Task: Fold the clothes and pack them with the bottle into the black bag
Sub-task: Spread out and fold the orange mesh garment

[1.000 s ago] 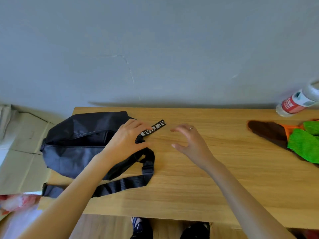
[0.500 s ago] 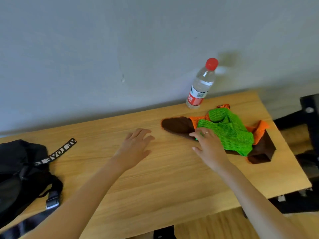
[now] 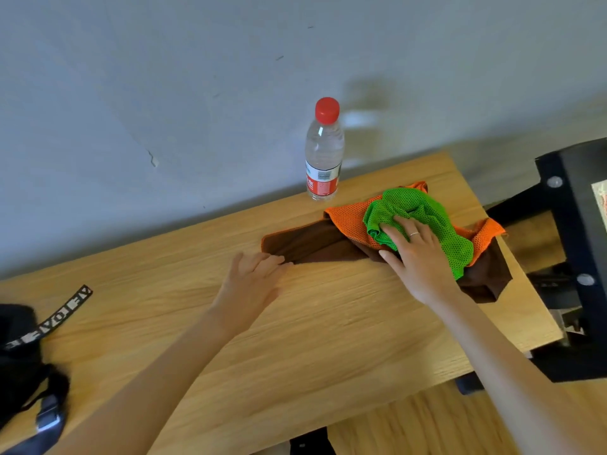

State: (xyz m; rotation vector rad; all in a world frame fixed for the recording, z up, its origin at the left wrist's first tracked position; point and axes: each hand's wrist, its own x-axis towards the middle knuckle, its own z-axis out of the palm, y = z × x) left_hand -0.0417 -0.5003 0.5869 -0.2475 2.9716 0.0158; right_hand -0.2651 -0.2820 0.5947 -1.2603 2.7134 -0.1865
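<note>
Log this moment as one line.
right hand: on green cloth | left hand: at brown cloth edge | bottle: upright | bag: unpacked

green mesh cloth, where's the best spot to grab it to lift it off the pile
Pinch the bunched left end of the green mesh cloth from above, where the right hand rests. It lies crumpled on top of the orange cloth, so folds there likely lift free alone.
</note>
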